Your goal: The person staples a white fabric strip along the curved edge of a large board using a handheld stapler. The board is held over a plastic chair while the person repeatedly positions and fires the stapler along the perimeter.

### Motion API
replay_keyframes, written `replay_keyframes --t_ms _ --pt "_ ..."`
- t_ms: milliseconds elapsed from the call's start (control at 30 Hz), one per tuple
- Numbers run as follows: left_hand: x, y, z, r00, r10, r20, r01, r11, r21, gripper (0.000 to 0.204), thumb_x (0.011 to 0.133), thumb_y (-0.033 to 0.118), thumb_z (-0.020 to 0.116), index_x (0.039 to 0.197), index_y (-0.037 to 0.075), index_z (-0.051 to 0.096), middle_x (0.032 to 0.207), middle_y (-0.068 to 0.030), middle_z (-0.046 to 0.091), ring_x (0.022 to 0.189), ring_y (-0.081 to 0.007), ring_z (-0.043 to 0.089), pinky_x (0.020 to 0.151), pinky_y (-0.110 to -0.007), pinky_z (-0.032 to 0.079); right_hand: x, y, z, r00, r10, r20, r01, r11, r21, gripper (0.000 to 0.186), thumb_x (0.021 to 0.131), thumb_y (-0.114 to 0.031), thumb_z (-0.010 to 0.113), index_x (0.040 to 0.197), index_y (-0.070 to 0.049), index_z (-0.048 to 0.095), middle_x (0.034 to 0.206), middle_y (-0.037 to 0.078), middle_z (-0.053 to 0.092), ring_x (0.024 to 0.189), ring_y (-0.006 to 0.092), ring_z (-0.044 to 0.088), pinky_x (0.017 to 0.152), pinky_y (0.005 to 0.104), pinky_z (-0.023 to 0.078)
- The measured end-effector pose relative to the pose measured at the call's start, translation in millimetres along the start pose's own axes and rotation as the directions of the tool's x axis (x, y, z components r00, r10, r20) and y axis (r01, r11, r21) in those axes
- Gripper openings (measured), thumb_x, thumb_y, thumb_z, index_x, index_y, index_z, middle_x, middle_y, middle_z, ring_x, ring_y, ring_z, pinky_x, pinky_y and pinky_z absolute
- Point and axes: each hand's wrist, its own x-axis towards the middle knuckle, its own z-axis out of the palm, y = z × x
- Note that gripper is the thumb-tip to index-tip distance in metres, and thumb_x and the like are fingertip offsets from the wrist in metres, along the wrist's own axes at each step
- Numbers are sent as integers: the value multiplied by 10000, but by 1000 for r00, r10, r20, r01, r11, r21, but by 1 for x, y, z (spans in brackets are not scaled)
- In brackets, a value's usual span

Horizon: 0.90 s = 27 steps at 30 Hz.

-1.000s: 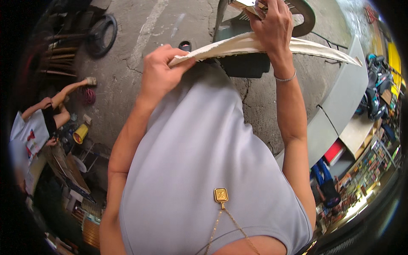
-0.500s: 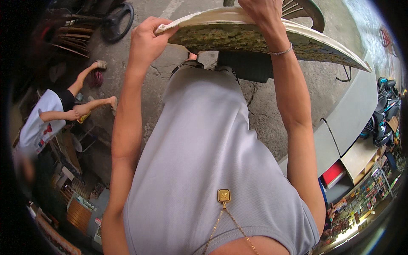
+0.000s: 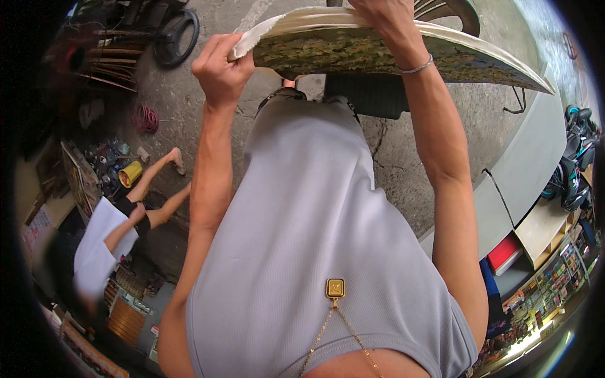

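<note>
A wide painted canvas [image 3: 328, 53] with a mottled green and brown face is held before my body, its painted side tilted down toward me. White fabric [image 3: 302, 20] runs along its upper edge, ragged at the left end. My left hand [image 3: 224, 68] is closed around that left end, fingers pinched on the white fabric. Over the middle of the upper edge is my right hand [image 3: 384, 17], with a bracelet at the wrist. Its fingers are cut off by the top of the picture, so their grip does not show.
Behind the canvas stand a dark seat [image 3: 365, 96] and a chair back [image 3: 457, 14]. A long grey surface [image 3: 523, 157] lies right, near a motorcycle [image 3: 570, 164]. Left are a steering wheel [image 3: 176, 38], a red coil [image 3: 145, 118], a yellow container [image 3: 130, 174] and another person [image 3: 107, 236].
My left hand has turned and dropped slightly, and more ragged white fabric shows beside it. The other person has shifted toward the lower right, uncovering the yellow container.
</note>
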Motion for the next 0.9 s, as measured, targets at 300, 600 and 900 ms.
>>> replay_keyframes --t_ms 300,600,900 --pt "15 -4 0 964 -235 127 251 961 -121 145 669 74 823 729 17 703 571 -36 519 484 -118 449 455 -279 336 -5 -7 -9 998 40 39 -40 999 -1 366 832 -240 700 1075 29 644 982 236 651 951 388 627 832 472 500" --pt "23 -27 -19 648 -332 686 581 797 -164 131 747 75 755 703 -18 674 597 36 521 582 -43 436 507 -254 320 -12 -18 -11 996 15 -90 -16 1000 -10 354 777 -170 723 1051 27 616 965 223 634 921 400 610 799 479 496" --pt "40 -36 -18 357 -116 927 781 581 -228 162 697 115 770 766 -25 729 604 -53 618 562 -77 528 517 -276 406 -67 -128 -93 984 177 17 -174 976 -128 436 682 -87 791 1071 -25 605 946 143 628 841 354 607 748 427 494"
